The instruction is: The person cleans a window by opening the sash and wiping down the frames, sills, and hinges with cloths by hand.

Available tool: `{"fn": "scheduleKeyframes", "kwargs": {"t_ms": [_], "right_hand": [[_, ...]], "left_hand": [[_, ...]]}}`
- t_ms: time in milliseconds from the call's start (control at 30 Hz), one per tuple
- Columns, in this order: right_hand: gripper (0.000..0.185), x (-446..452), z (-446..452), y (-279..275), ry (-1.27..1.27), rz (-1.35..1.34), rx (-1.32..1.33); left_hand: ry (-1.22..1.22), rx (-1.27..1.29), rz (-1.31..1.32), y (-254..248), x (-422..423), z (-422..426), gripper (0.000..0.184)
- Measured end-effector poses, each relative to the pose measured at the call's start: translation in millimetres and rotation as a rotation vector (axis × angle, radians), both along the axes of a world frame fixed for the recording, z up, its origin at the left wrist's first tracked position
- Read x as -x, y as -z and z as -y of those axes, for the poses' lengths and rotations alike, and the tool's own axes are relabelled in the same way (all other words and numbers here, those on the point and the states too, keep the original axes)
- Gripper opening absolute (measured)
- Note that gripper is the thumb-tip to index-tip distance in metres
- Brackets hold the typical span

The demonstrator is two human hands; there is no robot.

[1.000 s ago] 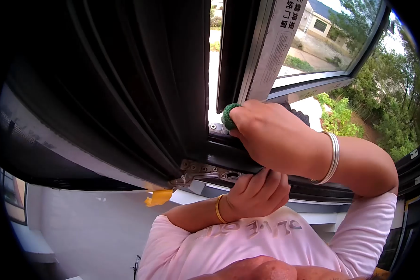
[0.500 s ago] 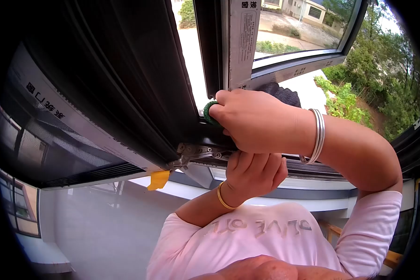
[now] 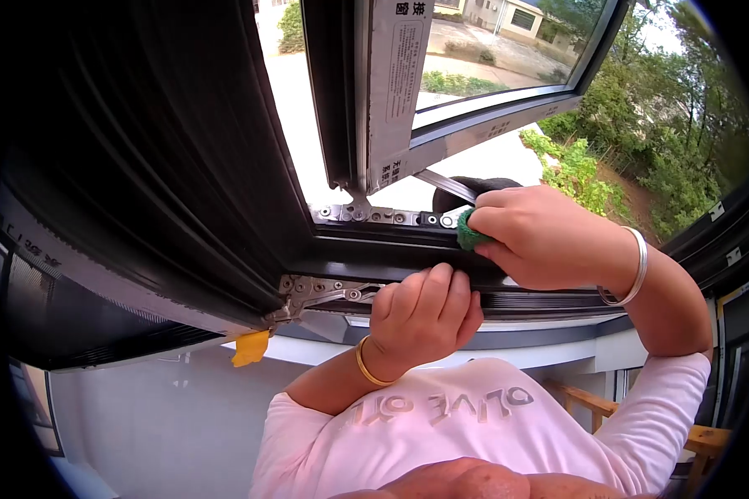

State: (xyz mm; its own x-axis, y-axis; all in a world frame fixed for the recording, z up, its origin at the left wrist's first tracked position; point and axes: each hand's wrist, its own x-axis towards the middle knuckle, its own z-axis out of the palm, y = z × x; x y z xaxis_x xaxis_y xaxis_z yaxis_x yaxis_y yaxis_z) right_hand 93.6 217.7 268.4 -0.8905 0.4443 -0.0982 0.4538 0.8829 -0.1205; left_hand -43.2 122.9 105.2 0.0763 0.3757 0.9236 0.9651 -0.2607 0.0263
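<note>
My right hand (image 3: 549, 237), with silver bangles on its wrist, pinches a green scouring pad (image 3: 473, 231) against the dark window frame (image 3: 366, 259). The pad touches the right end of a metal hinge strip (image 3: 383, 216) in the frame's outer channel. Lower and to the left, my left hand (image 3: 424, 312), with a gold bangle, is curled closed over the inner edge of the frame; what its fingers hold is hidden. Beside it, on the left, is a second metal hinge (image 3: 320, 289).
An open glass sash (image 3: 499, 62) with a labelled frame angles outward above. To the left stands a dark screen sash (image 3: 100, 291) with yellow tape (image 3: 250, 348) at its lower corner. A dark rounded thing (image 3: 466, 191) shows behind my right hand. Wooden bars (image 3: 591, 402) are at lower right.
My right hand has moved with the green pad rightward along the frame, away from the sash corner, uncovering the hinge strip. My left hand stays closed at the inner edge. The view has shifted.
</note>
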Motion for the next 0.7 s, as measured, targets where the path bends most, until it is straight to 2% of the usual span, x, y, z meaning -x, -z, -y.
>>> {"fn": "scheduleKeyframes", "kwargs": {"t_ms": [100,167,200,267,333,400,500,567,600,633,667,700], "right_hand": [[0.020,58,-9,14,-0.070,-0.009,0.084],[0.022,93,-14,42,-0.180,-0.235,0.048],[0.027,96,-7,31,-0.151,-0.168,0.080],[0.034,70,-13,41,-0.186,-0.241,0.045],[0.034,39,-5,0,0.017,0.206,0.121],[0.027,6,-4,-11,0.133,0.209,0.129],[0.018,14,-8,-1,0.062,0.274,0.036],[0.017,44,-4,-3,0.054,0.155,0.186],[0.018,63,-7,6,-0.051,0.148,0.176],[0.019,78,-1,-4,-0.041,0.133,0.259],[0.019,96,-4,2,-0.175,0.143,0.228],[0.019,105,8,-9,-0.058,0.034,0.319]], "left_hand": [[-0.010,0.001,-0.031,1,1,0,0.025],[-0.009,0.013,-0.057,1,3,-1,0.031],[0.028,0.020,-0.062,0,1,0,0.031],[-0.064,0.056,-0.084,-4,1,3,0.031],[-0.066,0.060,-0.079,-3,4,3,0.029],[-0.027,0.011,-0.068,-2,7,0,0.025],[-0.052,0.008,-0.039,-3,-2,-5,0.023],[-0.060,0.044,-0.040,-5,-6,-3,0.021],[-0.051,0.043,-0.037,-5,-6,-4,0.021],[-0.045,0.007,-0.038,-3,-4,-7,0.021],[-0.037,-0.027,-0.042,-2,-3,-6,0.022],[-0.044,0.007,-0.008,-2,-5,-4,0.019]]}}
